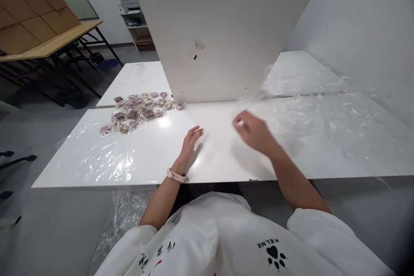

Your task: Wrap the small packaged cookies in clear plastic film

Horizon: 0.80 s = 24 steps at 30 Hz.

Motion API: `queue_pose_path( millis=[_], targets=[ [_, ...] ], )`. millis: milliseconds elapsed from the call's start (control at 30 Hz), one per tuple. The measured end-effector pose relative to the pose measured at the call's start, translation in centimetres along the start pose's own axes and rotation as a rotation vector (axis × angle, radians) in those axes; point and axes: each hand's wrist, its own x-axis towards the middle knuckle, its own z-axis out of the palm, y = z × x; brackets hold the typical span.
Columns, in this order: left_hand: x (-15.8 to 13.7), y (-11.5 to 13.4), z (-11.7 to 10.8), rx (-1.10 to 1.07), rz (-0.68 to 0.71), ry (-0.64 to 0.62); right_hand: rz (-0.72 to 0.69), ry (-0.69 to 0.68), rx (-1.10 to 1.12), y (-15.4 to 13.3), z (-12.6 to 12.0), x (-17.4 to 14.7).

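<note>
My left hand, with a pale wristband, is just over the white table. Its fingers are stretched out and apart, with nothing seen between them. My right hand is curled and slightly smeared by motion, thumb and fingers drawn together. Whether it pinches anything I cannot make out. Beside it, on the right half of the table, spreads a heap of clear plastic bags. Left of my left hand lies a pile of small clear-wrapped pieces, brown, pink and yellowish, several in number.
A tall white panel stands upright at the table's back edge. More clear plastic hangs or lies below the front edge at left. A wooden table with cardboard boxes and a shelf with a printer are farther left.
</note>
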Motion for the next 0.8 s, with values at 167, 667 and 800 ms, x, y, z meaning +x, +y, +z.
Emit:
queue_pose_path(
  millis=[167,667,800],
  targets=[
    [0.3,3.2,-5.1,-0.376,-0.254,-0.151,-0.297,-0.703,0.203,-7.1,9.4,-5.0],
    [-0.5,0.8,-3.3,0.116,0.010,0.138,0.247,-0.014,0.127,7.2,2.2,-5.4],
    [-0.5,1.1,-5.5,0.062,0.199,0.350,0.145,-0.313,0.047,12.4,4.3,-2.3]
  ],
)
